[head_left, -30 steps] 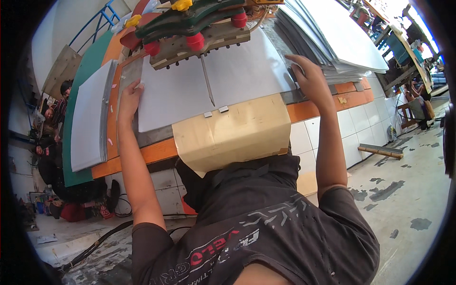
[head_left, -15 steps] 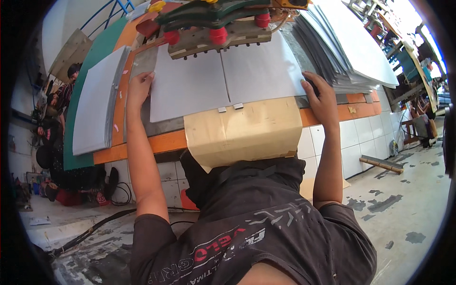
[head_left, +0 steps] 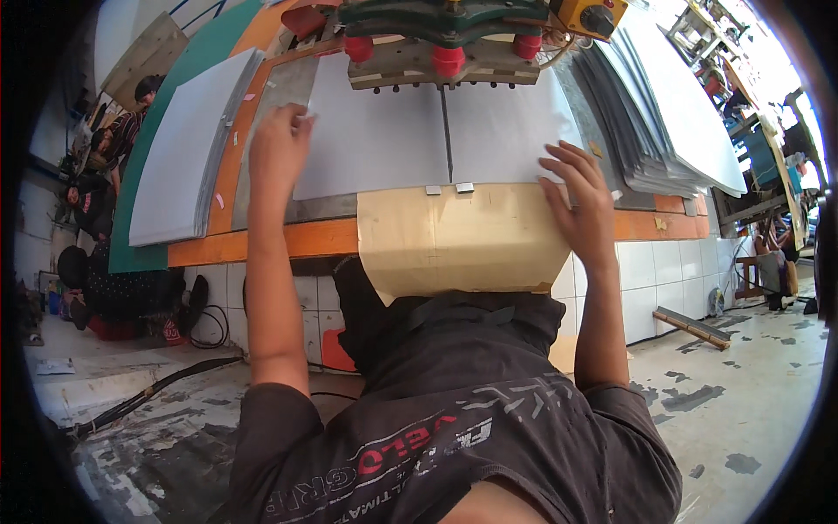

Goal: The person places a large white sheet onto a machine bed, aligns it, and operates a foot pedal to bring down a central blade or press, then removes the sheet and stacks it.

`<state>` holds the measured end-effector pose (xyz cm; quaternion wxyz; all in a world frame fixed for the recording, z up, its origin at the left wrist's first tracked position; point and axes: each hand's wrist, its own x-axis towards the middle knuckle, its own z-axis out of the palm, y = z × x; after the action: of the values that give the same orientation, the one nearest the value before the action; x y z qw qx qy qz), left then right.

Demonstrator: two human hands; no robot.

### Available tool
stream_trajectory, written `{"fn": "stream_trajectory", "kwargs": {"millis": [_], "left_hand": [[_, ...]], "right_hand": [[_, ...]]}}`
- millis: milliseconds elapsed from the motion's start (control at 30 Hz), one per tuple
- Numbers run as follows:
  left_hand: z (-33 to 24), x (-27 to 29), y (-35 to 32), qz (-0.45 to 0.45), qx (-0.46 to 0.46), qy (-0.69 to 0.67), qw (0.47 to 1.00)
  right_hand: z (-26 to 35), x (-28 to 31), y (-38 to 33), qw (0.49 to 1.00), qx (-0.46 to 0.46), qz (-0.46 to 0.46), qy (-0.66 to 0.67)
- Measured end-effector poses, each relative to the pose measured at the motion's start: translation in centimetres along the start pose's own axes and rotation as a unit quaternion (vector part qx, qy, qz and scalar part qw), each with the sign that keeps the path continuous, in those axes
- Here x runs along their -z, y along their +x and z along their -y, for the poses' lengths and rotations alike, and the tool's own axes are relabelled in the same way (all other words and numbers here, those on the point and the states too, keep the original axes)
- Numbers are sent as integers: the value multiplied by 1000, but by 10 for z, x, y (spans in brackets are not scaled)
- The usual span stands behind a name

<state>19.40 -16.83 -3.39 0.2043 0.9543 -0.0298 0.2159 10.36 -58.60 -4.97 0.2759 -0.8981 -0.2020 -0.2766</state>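
White sheeting (head_left: 375, 131) lies flat on the grey bed, with a thin dark strip (head_left: 446, 131) running down its middle. Its far part passes beneath a machine head (head_left: 445, 65) with red cylinders. My left hand (head_left: 281, 153) is beside the sheeting's left edge, fingers loosely bent; whether the fingertips touch it is hard to tell. At the near right corner, my right hand (head_left: 580, 196) is raised with fingers spread and nothing in it. Two small pale blocks (head_left: 449, 189) sit along the sheeting's near edge, where tan paper (head_left: 463, 236) hangs over the table front.
Stacked white sheets lie on the left (head_left: 188, 157), on a green board (head_left: 140, 253), and a taller stack (head_left: 672, 113) stands on the right. A yellow control box (head_left: 592, 17) is beside the machine head. People (head_left: 105, 183) sit at far left. A cable (head_left: 157, 393) crosses the floor.
My right hand has come off the sheeting's right edge and its fingers have spread. The left hand has moved forward along the left edge. The whole view has shifted slightly.
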Motion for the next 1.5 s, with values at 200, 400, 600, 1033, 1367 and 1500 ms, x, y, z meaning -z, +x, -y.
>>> {"fn": "stream_trajectory", "kwargs": {"millis": [200,400,600,1033,1367,1500], "left_hand": [[-78,-11,-69,80,-206,-131,966],[-78,-30,-75,102,-212,-158,959],[-76,-36,-78,105,-199,-159,961],[-78,-39,-78,96,-183,-185,961],[-77,-35,-89,76,-179,-171,966],[-83,-31,-111,54,-169,-165,970]], "right_hand": [[33,-30,16,998,43,39,33],[31,-49,19,997,28,58,46],[30,-51,15,997,5,50,54],[30,-50,17,997,-2,53,60],[35,-49,11,998,6,54,37],[45,-45,-6,999,-21,34,-2]]}}
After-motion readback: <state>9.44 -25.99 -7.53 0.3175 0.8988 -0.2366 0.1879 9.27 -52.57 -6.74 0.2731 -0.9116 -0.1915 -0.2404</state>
